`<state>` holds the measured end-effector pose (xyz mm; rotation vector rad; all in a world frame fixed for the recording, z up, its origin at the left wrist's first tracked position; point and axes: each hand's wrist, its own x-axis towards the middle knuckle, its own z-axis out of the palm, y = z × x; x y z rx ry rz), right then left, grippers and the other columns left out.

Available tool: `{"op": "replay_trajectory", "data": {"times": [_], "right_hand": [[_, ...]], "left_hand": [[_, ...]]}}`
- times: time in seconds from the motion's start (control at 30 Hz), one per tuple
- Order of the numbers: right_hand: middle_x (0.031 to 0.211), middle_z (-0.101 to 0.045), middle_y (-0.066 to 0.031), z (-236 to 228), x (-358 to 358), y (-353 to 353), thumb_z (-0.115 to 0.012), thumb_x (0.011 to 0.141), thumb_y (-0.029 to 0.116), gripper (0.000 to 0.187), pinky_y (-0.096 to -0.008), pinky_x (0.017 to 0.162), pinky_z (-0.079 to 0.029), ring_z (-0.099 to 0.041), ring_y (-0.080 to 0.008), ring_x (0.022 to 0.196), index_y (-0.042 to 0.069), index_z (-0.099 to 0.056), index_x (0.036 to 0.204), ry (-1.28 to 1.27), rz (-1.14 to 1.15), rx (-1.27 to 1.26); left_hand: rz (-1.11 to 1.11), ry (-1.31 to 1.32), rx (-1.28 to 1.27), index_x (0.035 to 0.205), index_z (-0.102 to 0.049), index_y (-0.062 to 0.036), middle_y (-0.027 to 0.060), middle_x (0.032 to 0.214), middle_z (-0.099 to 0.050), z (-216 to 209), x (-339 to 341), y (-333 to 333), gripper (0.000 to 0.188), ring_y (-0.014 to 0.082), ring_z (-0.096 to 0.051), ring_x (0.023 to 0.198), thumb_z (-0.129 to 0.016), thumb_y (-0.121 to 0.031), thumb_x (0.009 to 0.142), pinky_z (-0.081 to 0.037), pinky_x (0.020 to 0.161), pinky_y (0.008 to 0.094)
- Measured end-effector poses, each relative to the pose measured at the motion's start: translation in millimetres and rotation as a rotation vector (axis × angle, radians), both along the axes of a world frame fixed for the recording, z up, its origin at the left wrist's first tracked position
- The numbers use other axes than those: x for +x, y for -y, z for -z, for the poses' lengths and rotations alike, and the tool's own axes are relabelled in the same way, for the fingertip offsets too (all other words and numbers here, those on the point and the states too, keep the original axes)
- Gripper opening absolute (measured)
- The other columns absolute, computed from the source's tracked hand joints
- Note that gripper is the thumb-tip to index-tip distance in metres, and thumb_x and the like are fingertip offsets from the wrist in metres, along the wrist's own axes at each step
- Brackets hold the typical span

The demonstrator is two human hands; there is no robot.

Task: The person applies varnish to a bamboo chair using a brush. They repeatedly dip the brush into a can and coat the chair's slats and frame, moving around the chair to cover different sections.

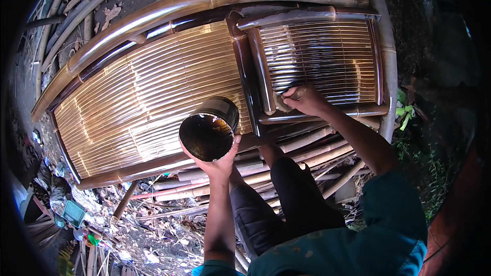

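Observation:
My left hand [220,163] grips an open can [222,106] from below, its mouth tilted toward me. Dark brown liquid coats the can's inside, with amber streaks near the rim. At the lower left corner of the raised slatted section [327,61] of a glossy bamboo bench [158,87], my right hand [307,100] is closed, fingertips down by the frame. A small tan and dark thing shows at those fingertips, too hidden to name. Dark wet-looking slats lie just beyond the right hand, and the longer slatted part on the left is paler gold.
A thick curved bamboo pole [153,23] runs along the bench's far side. Bamboo poles [307,156] lie between the bench and my legs, and more poles [76,15] are stacked at the far left. Leaves and litter cover the ground [153,245]; green plants [406,110] grow at the right.

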<state>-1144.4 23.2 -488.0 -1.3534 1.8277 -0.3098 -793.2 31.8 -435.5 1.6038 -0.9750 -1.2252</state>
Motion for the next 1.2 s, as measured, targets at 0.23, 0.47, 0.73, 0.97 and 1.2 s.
{"op": "replay_trajectory", "data": {"times": [0.23,0.47,0.73,0.97,1.2], "right_hand": [[0.097,-0.077,-0.0121,59,-45,121,-0.074,0.092,0.028,0.024,-0.0324,0.076,-0.059,-0.074,-0.0182,0.084,0.007,-0.075,0.102,-0.032,0.563,-0.365],[0.098,-0.074,-0.0163,33,-10,156,-0.07,0.092,0.03,0.024,-0.0331,0.078,-0.059,-0.075,-0.0237,0.09,0.011,-0.074,0.105,-0.209,0.325,-0.24],[0.096,-0.076,-0.0118,35,1,105,-0.075,0.087,0.028,0.015,-0.0398,0.077,-0.06,-0.074,-0.03,0.087,0.014,-0.075,0.093,0.006,0.188,-0.27],[0.107,-0.076,-0.0102,25,-2,124,-0.074,0.092,0.026,0.017,-0.0359,0.084,-0.06,-0.073,-0.0209,0.095,0.013,-0.075,0.102,0.046,0.181,-0.197],[0.095,-0.076,-0.007,30,45,76,-0.079,0.086,0.013,0.02,-0.0314,0.081,-0.057,-0.071,-0.0129,0.083,0.01,-0.076,0.105,0.216,-0.447,0.133]], "left_hand": [[0.055,0.102,-0.024,0.154,-0.009,0.0013,0.0209,0.147,-0.037,9,6,-2,0.133,0.0306,-0.045,0.134,-0.099,-0.023,0.058,-0.036,0.114,0.0457],[0.071,0.118,-0.064,0.154,-0.008,0.0021,0.0219,0.147,-0.037,-3,6,13,0.135,0.0318,-0.046,0.133,-0.1,-0.024,0.058,-0.037,0.113,0.0461],[0.041,0.043,-0.058,0.154,-0.009,0.0023,0.0222,0.148,-0.036,-5,5,12,0.135,0.0318,-0.045,0.134,-0.099,-0.024,0.058,-0.039,0.113,0.0464],[0.041,0.056,-0.065,0.155,-0.005,0.0006,0.0221,0.148,-0.036,5,16,4,0.138,0.0323,-0.044,0.135,-0.1,-0.025,0.058,-0.036,0.114,0.0474],[0.033,0.093,-0.039,0.154,-0.003,0.0011,0.0228,0.148,-0.036,15,32,-9,0.139,0.0319,-0.044,0.136,-0.1,-0.028,0.058,-0.034,0.115,0.0478]]}}
